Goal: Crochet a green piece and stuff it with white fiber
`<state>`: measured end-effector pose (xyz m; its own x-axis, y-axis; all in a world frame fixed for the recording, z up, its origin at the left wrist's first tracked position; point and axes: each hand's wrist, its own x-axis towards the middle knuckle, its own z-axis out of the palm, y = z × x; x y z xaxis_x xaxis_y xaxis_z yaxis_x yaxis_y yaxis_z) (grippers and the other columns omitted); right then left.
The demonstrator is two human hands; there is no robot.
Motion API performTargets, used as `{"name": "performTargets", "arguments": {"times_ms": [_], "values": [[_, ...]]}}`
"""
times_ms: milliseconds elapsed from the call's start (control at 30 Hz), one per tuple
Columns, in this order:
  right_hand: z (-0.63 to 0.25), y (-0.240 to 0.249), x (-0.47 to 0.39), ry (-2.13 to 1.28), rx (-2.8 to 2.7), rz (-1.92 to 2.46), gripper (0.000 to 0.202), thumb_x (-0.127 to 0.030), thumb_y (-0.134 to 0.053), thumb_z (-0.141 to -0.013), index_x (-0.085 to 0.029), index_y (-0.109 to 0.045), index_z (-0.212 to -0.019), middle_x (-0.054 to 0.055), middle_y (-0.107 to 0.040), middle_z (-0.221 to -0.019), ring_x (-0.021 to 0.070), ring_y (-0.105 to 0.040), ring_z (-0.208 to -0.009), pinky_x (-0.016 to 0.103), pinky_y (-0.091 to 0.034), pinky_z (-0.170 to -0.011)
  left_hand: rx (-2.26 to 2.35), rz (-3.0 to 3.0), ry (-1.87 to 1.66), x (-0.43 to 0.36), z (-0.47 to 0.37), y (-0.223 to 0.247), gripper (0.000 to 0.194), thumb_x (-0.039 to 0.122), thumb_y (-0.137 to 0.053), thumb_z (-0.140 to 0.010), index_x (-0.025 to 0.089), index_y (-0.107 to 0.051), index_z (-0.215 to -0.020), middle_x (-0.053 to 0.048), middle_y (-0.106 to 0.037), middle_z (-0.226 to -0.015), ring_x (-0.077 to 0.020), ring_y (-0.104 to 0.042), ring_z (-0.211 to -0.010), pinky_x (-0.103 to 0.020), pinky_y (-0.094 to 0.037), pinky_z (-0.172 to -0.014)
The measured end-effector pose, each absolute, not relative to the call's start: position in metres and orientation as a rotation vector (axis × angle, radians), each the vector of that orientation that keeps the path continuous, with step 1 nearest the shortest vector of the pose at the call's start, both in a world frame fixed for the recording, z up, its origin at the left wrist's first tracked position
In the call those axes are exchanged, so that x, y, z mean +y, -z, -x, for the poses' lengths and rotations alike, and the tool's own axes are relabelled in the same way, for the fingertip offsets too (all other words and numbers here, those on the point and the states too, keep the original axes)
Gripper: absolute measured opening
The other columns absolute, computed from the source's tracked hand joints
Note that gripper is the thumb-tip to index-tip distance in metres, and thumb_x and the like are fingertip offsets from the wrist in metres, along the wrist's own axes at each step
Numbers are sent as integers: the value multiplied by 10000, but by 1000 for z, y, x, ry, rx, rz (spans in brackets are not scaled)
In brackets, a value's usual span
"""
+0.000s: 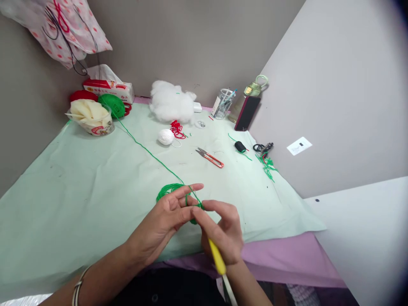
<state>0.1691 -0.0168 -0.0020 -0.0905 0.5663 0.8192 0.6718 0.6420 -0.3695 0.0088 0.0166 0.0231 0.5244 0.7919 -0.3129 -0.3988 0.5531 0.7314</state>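
while our left hand (159, 225) pinches the small green piece (194, 221) above the cloth (127, 170) and our right hand (228, 233) closes round the yellow handle (217, 257), we have some yarn worked, the green coils (164, 189) unworked

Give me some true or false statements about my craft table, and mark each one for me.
1. The right hand holds a yellow-handled tool. True.
2. The yarn running across the left hand is red. False; green yarn runs across the left hand.
3. The white yarn ball sits beside red yarn. True.
4. The snips are in the clear cup. False; the snips lie on the pale green cloth.
5. The phone stands tilted near the bottle. True.
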Motion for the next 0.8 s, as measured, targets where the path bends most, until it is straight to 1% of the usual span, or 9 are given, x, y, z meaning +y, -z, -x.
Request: {"name": "performTargets", "arguments": {"times_ms": [133, 233, 300, 400, 500, 600, 667, 733, 800], "values": [[-167, -9, -17, -413, -1350, 980, 236, -149, -519, -1018, -252, -730, -1044, 44, -713, -887, 178, -673, -760, 338, -574, -667, 666, -605, -778, 21, -3, -27, 453, 285, -825, -832, 262, -735, -1275, 0, -628, -935, -123, -524, -857, -236, -436, -830], [-165, -16, -15, -676, -1179, 913, 202, -215, -527, -1033, -229, -717, -964, 29, -683, -835, 149, -632, -674, 315, -553, -627, 674, -707, -822, 22, -4, -29, 428, 266, -836, -816, 263, -759, -1238, 8, -619, -888, -120, -522, -825, -235, -437, -812], [-164, -17, -13, -699, -1212, 921, 183, -234, -555, -1024, -229, -727, -958, 39, -707, -862, 166, -668, -740, 311, -567, -637, 679, -754, -824, 21, -7, -29, 432, 273, -846, -807, 269, -763, -1231, 2, -635, -885, -135, -551, -839, -261, -460, -832], [-162, -11, -13, -559, -1331, 1004, 185, -179, -571, -1007, -242, -745, -1001, 49, -747, -906, 193, -707, -859, 319, -595, -678, 731, -794, -876, 17, -12, -28, 455, 288, -859, -798, 286, -755, -1241, -7, -668, -931, -163, -593, -910, -294, -488, -877], [-162, -2, -16, -280, -1536, 1053, 287, -103, -593, -973, -280, -751, -1136, 69, -747, -1015, 204, -711, -904, 352, -618, -723, 759, -769, -924, 15, -15, -26, 481, 285, -879, -778, 282, -754, -1242, 4, -677, -896, -166, -609, -922, -293, -491, -892], [-165, 3, -19, -75, -1632, 1021, 394, -70, -606, -953, -316, -734, -1232, 87, -731, -1120, 218, -706, -952, 368, -617, -735, 699, -595, -841, 18, -15, -25, 436, 308, -867, -794, 243, -772, -1214, -16, -703, -923, -156, -610, -920, -273, -486, -890], [-166, -1, -18, -197, -1508, 1011, 341, -76, -587, -968, -294, -748, -1175, 70, -735, -1024, 202, -691, -886, 353, -594, -711, 661, -495, -793, 20, -13, -25, 353, 307, -852, -808, 219, -801, -1146, -29, -706, -960, -142, -601, -910, -254, -483, -882], [-166, -8, -16, -420, -1325, 990, 259, -118, -562, -998, -271, -757, -1075, 40, -715, -896, 170, -650, -760, 325, -554, -657, 658, -483, -799, 22, -11, -25, 294, 290, -846, -813, 216, -818, -1096, -19, -690, -934, -125, -581, -875, -235, -474, -862], [-165, -13, -13, -608, -1216, 946, 218, -171, -560, -1016, -261, -758, -1012, 25, -706, -861, 151, -622, -702, 305, -526, -630, 685, -553, -828, 22, -10, -26, 289, 282, -844, -812, 235, -818, -1097, -4, -678, -895, -122, -564, -854, -229, -458, -841]]}}
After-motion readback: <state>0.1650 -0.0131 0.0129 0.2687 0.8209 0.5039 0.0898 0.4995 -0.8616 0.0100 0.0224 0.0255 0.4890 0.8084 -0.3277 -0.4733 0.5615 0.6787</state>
